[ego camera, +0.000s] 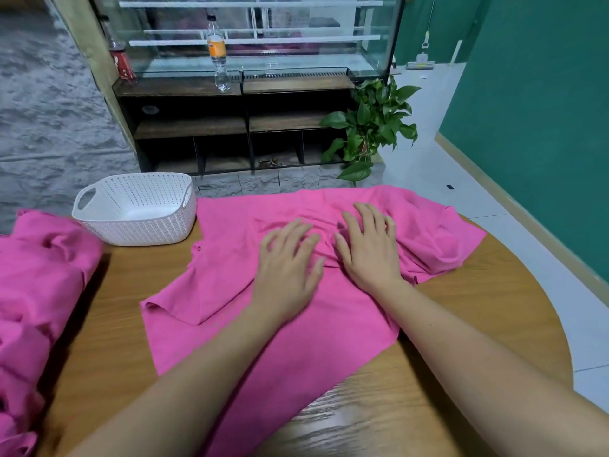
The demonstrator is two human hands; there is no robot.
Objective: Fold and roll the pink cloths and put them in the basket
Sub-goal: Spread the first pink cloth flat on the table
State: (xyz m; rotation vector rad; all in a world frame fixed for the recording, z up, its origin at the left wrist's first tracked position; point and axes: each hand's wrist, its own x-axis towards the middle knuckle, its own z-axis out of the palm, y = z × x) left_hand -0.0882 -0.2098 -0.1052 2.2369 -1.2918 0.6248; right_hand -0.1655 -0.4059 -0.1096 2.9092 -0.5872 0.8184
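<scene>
Round table [461, 324], cloth [296, 324] overhanging edges

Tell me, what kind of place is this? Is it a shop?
Probably a small café or shop, though I can't be sure. A glass display case sits on a dark wooden counter, an orange-labelled drink bottle stands before it, and there is a round wooden table.

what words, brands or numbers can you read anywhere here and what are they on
No text here can be read with certainty.
Red label on the dark bottle: white marks, too blurred to read.
Orange label on the clear bottle: too small and blurred to read.
Pink cloth and white basket: no print visible.
</scene>
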